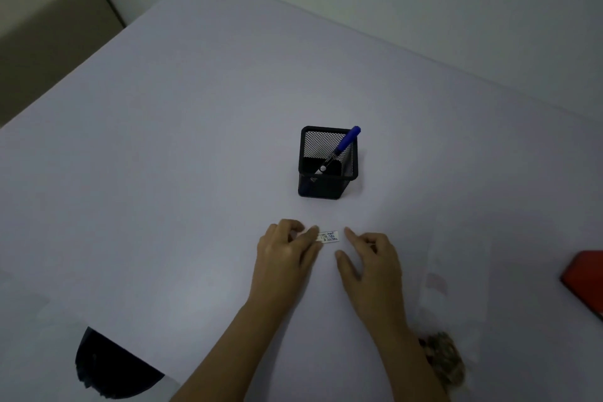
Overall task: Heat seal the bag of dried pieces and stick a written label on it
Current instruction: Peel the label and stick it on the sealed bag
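**Label on the table, bag off to the side: what may slip**

Label (328,236) is the small white strip with writing on it, lying flat on the table (195,140) just in front of the black mesh pen holder (327,161), in which a blue pen (339,149) leans.

Left of the label, the left hand (287,250) has its fingertips touching the strip's left end, fingers curled and narrow; whether it pins or pinches the strip I cannot tell. Right of the label, the right hand (372,259) sits just beside the strip's right end with thumb and forefinger parted and nothing between them.

Further right of the label and nearer the person, a clear bag (456,271) lies flat, with its dried pieces (442,356) gathered at the near end. A red thing (584,281) shows at the right edge.

Risks, as I judge them: the strip is thin and flat, so peeling or lifting it could curl it, or let the sticky side fold on itself or catch a finger. The bag is nearly invisible, so the label could land crooked or on a wrinkle.
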Tool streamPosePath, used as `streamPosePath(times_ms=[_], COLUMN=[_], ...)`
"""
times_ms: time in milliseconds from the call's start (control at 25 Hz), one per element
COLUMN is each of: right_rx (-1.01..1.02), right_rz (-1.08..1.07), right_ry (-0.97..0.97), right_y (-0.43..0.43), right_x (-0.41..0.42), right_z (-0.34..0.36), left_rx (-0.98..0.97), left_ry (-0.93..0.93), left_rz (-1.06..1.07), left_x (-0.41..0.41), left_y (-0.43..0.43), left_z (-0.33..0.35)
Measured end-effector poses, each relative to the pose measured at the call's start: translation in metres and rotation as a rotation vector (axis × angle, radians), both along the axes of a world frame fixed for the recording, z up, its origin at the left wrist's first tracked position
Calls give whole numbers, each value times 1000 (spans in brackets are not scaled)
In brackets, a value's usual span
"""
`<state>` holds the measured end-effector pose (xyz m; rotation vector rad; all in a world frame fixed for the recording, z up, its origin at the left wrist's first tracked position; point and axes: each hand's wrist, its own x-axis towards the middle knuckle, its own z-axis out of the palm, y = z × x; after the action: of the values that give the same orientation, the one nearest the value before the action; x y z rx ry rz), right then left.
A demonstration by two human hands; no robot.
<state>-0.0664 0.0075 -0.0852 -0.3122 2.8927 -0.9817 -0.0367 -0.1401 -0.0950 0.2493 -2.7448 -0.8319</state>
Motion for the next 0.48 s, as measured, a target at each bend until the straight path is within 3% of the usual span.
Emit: streamPosePath(times_ms=[480], right_rx=[-114], right_rz=[-141], right_ry=[-118], right_y=[-13], right_x=[0], right_z=[8], left_rx=[144], left_ry=[-95], left_rz=[-9], left_x=[-8], left_y=[0], left_z=[4])
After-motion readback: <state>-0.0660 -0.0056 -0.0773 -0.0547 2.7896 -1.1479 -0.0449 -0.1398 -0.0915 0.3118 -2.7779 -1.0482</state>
